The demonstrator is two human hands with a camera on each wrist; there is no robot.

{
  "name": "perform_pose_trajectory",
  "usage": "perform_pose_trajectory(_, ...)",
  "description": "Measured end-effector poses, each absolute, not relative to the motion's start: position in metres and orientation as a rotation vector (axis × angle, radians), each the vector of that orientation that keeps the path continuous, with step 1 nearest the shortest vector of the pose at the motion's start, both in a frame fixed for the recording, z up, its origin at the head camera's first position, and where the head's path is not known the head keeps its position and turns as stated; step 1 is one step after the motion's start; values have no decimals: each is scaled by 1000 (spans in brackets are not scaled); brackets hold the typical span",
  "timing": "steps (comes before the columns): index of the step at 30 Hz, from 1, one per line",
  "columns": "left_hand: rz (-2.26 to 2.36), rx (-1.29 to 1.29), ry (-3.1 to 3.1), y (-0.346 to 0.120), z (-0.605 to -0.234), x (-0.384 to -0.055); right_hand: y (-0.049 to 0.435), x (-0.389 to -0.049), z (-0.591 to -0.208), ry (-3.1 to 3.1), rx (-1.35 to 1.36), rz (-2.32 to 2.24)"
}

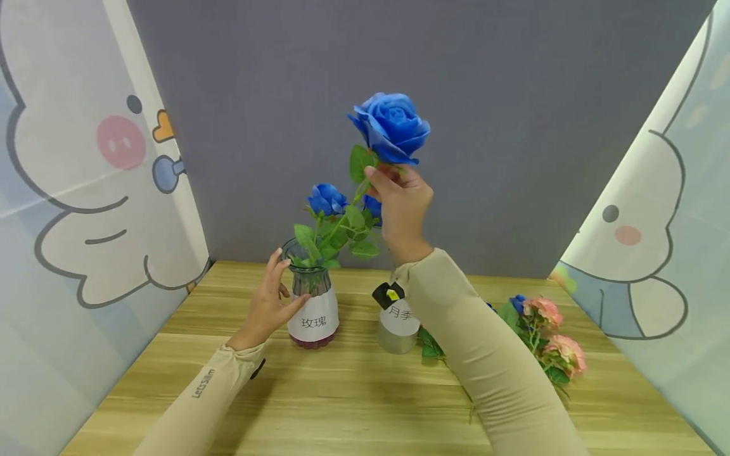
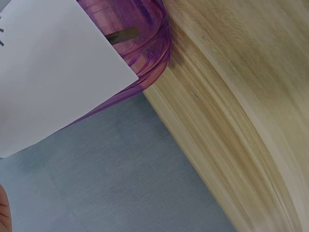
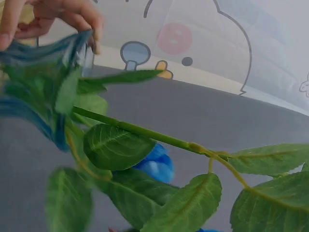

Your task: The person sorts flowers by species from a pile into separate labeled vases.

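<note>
My right hand (image 1: 405, 206) pinches the stem of a large blue rose (image 1: 393, 126) just below its bloom. The leafy stem (image 3: 145, 133) slants down into a ribbed glass vase (image 1: 313, 339), which has a white label and a purple-pink base. Another blue rose (image 1: 327, 199) stands above the vase's mouth, and part of a further blue bloom (image 1: 372, 206) shows behind my right hand. At the vase's left side is my left hand (image 1: 268, 307), fingers spread near the rim and thumb across the front by the label. The left wrist view shows the vase's purple base (image 2: 149, 48) close up.
A second labelled glass jar (image 1: 397, 342) stands right of the vase, with a small black-and-yellow piece (image 1: 390, 294) at its top. Pink flowers (image 1: 561, 354) and a blue bloom (image 1: 518, 304) lie on the wooden table (image 1: 353, 405) at right. A grey panel (image 1: 256, 126) rises behind.
</note>
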State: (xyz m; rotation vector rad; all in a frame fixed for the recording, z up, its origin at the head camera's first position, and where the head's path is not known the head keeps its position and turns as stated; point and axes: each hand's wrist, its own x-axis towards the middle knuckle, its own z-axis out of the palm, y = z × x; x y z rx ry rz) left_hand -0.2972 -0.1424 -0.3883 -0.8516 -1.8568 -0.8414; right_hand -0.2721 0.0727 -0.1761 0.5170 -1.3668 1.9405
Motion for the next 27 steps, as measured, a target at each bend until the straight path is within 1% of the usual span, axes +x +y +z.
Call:
perform_pose_trajectory(5,-843,-852,-1858,-144,-387,-297,76,-269,-170,-1349,558,1927)
perform_pose_trajectory(9,-841,-848,-1864,-144,-386,-299,74,-270,-172,-1442,539,1920)
perform_pose_trajectory(21,-845,-842,-1878,-143,-388,-298,63,-286,-211,-1678,352,1959)
perform_pose_trajectory(27,-844,-847,-1873,-142,-389,-298,60,-292,-225,-1681,318,2033)
